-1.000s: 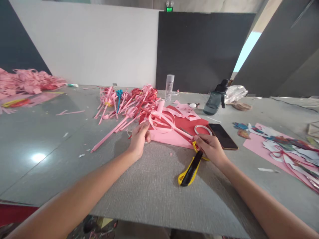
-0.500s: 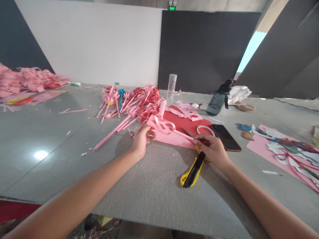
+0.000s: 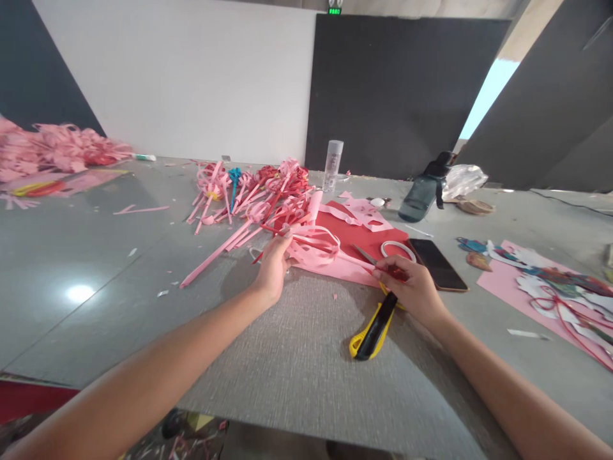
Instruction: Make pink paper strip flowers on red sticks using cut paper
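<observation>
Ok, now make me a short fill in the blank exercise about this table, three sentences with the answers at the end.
1. The looped paper at the left hand is ____ in colour.
2. Its stem runs to the person's ____ hand.
3. The white ring lies partly on a sheet coloured ____.

Missing words: pink; right; red.

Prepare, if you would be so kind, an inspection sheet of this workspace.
Surface: grey table, dotted with paper scraps.
Job's things: looped pink paper piece with a stem; red sheet nearby.
Clutter: yellow-and-black tool, phone, dark-capped bottle.
Hands: left hand at the loops, grip unclear; right hand pinching the stem's end.
Cables: thin dark cord, far right.
Surroundings: white panel and black panel behind; lit green sign above.
</observation>
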A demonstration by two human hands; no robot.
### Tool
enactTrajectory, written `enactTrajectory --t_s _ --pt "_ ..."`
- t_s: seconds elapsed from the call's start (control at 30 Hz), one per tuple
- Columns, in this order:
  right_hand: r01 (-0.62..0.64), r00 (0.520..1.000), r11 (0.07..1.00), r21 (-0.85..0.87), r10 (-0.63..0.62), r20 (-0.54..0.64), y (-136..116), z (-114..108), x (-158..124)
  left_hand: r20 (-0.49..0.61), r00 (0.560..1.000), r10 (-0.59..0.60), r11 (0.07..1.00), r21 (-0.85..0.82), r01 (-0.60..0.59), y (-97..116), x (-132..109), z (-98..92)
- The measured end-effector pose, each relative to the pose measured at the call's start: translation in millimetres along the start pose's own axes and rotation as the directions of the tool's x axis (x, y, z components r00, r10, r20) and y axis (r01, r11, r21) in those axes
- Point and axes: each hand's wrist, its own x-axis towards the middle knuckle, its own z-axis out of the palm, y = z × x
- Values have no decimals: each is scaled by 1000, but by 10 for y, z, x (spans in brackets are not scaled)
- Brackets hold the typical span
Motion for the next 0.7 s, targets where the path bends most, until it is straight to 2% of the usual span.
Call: enactTrajectory --t_s 0.13,0.27,0.53,0.7 --pt "30 997 999 -43 -27 67 -20 -3 -15 37 999 7 1000 0 -7 2 -2 10" --pt "81 994 994 -76 -74 83 -60 -15 -25 61 998 -14 999 -42 17 3 -12 28" --pt "128 991 988 -82 -125 37 -49 -34 -15 -18 1000 7 1000 23 -7 20 -29 56" --pt "181 981 980 -80 -185 -51 -3 -38 11 -113 993 -12 1000 -2 12 17 7 22"
